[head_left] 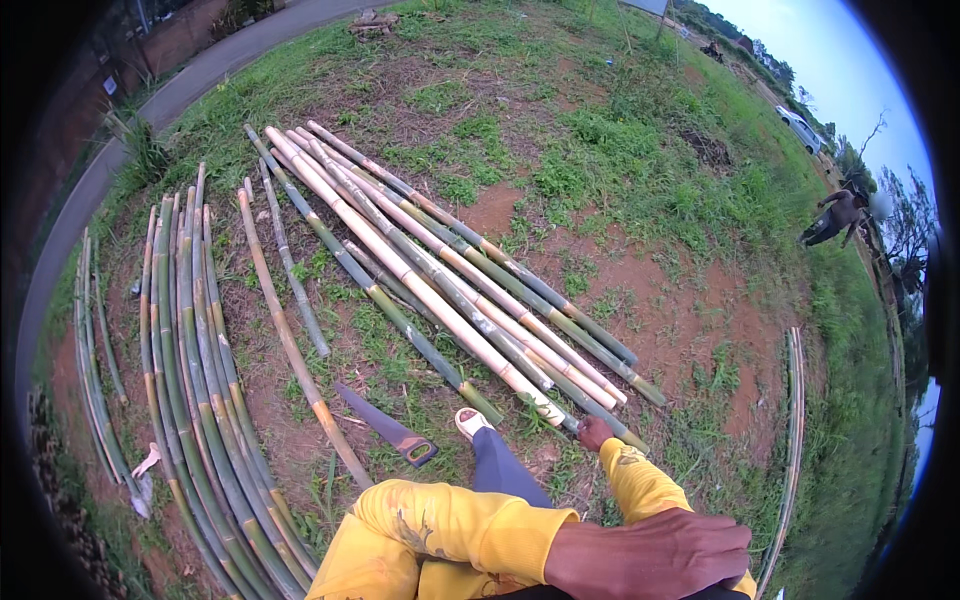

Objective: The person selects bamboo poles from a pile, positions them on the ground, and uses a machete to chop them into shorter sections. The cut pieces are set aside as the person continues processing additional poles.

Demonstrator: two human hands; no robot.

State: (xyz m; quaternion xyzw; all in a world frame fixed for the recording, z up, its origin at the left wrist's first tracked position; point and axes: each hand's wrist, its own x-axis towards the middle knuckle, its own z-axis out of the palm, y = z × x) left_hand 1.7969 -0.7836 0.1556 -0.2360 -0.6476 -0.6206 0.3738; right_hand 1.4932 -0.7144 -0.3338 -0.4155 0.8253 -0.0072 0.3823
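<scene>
My left arm, in a muddy yellow sleeve, crosses low in front of me from the left. My left hand (655,553) is closed close to my body, over my right forearm; its fingertips and anything in them are hidden. Farther out, my right hand (595,432) is closed at the near end of a pale bamboo pole (450,315), low by the ground. This pole lies slanting in a pile of green and pale bamboo poles (505,290). A handsaw (385,422) with a dark blade lies on the grass, left of my sandalled foot (471,423).
Several long green bamboo poles (205,400) lie side by side at the left, with a single brownish pole (290,330) nearer me. Thin pale poles (793,440) lie at the right. A person (842,215) stands at the far right, below a parked white car (799,128). A road (190,90) curves along the upper left.
</scene>
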